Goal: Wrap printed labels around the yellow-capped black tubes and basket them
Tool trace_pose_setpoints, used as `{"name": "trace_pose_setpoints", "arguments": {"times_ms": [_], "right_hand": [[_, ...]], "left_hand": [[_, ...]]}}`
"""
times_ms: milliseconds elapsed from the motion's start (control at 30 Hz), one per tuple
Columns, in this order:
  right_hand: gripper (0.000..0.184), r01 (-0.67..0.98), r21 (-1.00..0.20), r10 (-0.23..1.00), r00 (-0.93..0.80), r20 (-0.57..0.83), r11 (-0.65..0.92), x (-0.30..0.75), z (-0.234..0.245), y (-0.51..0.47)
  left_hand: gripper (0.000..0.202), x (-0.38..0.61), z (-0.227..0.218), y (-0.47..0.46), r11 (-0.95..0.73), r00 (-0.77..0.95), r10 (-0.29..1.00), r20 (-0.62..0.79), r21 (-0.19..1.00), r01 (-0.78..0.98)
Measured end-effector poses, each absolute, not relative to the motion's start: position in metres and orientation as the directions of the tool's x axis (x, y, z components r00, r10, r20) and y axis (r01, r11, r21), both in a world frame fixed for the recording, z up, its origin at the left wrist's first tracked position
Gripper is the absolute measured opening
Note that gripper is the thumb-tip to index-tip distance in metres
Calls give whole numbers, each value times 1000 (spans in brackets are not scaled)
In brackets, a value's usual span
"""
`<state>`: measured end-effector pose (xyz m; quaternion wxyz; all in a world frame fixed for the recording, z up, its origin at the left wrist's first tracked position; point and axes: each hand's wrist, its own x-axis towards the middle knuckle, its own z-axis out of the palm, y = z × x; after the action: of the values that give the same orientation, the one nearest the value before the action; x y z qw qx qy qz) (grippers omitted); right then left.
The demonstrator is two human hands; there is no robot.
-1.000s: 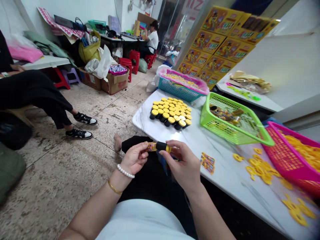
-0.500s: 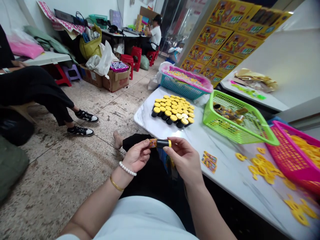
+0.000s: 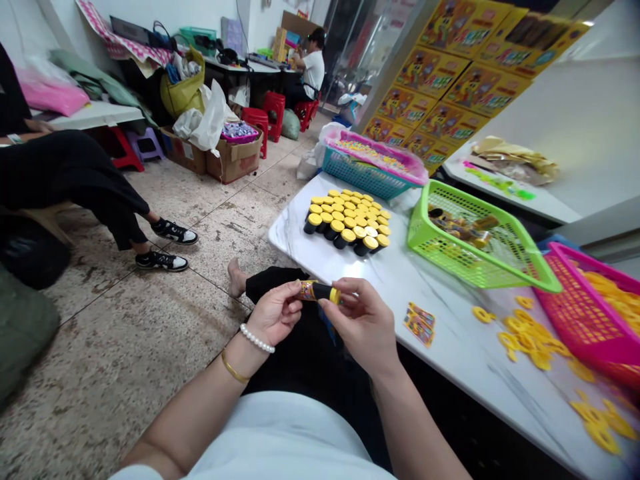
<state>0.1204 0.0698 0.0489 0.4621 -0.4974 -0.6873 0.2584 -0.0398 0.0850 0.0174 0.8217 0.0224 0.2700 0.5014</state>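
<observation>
A small black bottle [image 3: 323, 291] with a yellow cap lies sideways between my hands, above my lap. At its left end is a colourful printed label [image 3: 307, 290]; I cannot tell how much of it is stuck down. My left hand [image 3: 277, 310], with a pearl bracelet and a gold bangle at the wrist, pinches the label end between thumb and fingers. My right hand [image 3: 363, 323] grips the capped end with thumb and fingertips. To the right, several more printed labels [image 3: 420, 325] lie on the white marbled table [image 3: 370, 283].
Yellow-capped black bottles [image 3: 347, 220] stand grouped on the table. Behind them is a teal basket [image 3: 350, 175]; rightward are a green basket [image 3: 480, 267], a pink basket [image 3: 575, 313] and loose yellow rings [image 3: 530, 337]. A seated person's legs [image 3: 85, 177] are at the left.
The bottle has turned slightly, its capped end now tilted lower. My right fingers have shifted a little leftward around the cap. My left hand keeps its pinch.
</observation>
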Motion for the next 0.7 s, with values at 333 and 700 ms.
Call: {"name": "trace_pose_setpoints", "arguments": {"times_ms": [333, 700], "right_hand": [[20, 421, -812, 910, -93, 404, 404, 121, 43, 70], [24, 485, -649, 804, -252, 538, 586, 126, 55, 66]], "left_hand": [[22, -36, 20, 80, 406, 225, 893, -389, 483, -776], [47, -47, 24, 75, 317, 281, 943, -178, 732, -603]]}}
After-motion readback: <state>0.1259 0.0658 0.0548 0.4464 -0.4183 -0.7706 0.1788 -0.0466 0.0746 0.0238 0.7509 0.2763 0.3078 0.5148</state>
